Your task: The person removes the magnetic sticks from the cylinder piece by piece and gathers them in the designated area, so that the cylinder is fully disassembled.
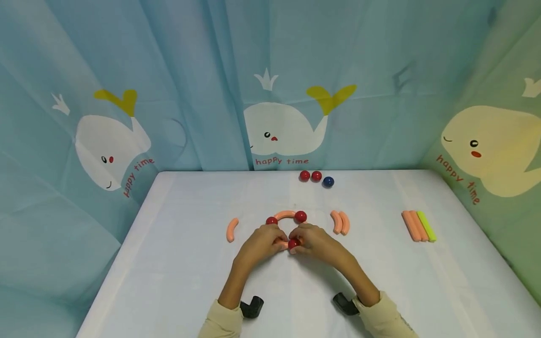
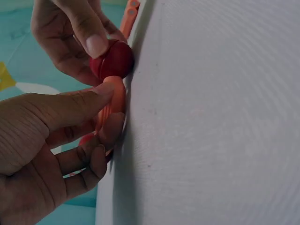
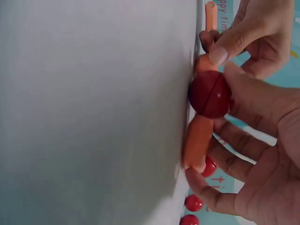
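While the thumb and fingertips of the left hand pinch an orange stick, its end meets a red ball. Right hand has thumb and fingers curled about that ball; a second orange stick runs from the ball's other side, one fingertip against its far end. All this sits at the near side of a ring, mid-table. Far side of the ring: an arched orange stick between two more red balls.

Outward, left: one loose curved stick. Right: a pair of curved sticks side by side; farther right, two straight orange sticks beside a yellow-green stick. Back edge of the white table: two spare red balls, blue ball just beside. Behind, a blue curtain printed with whales.
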A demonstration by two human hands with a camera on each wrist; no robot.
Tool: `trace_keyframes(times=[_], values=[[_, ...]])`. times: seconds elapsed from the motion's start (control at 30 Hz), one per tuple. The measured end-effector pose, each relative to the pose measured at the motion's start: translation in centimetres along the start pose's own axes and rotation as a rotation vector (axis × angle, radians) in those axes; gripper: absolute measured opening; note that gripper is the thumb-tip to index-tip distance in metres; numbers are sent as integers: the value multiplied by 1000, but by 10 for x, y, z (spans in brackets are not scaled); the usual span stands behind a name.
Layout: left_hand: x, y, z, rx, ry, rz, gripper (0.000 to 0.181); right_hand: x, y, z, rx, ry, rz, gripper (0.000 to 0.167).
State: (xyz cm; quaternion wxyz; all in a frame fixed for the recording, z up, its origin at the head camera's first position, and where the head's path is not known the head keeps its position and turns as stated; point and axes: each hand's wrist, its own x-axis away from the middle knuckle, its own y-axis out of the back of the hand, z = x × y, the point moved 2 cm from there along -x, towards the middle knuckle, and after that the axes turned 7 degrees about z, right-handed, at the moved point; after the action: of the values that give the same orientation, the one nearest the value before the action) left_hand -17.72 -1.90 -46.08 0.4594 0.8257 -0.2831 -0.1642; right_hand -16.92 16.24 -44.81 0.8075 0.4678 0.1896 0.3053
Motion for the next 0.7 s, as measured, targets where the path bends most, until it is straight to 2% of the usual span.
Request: trace_keyframes(times=[0.27, 0.43, 0.7], values=[[0, -1, 2, 12, -7, -24, 14, -2, -2, 1, 3, -9, -11, 24], [0, -1, 3, 16, -4, -10, 14, -2, -2, 1, 10, -17, 5, 23], [2, 0, 2, -49, -52, 5, 16, -1, -1, 1, 14, 1, 21, 22]])
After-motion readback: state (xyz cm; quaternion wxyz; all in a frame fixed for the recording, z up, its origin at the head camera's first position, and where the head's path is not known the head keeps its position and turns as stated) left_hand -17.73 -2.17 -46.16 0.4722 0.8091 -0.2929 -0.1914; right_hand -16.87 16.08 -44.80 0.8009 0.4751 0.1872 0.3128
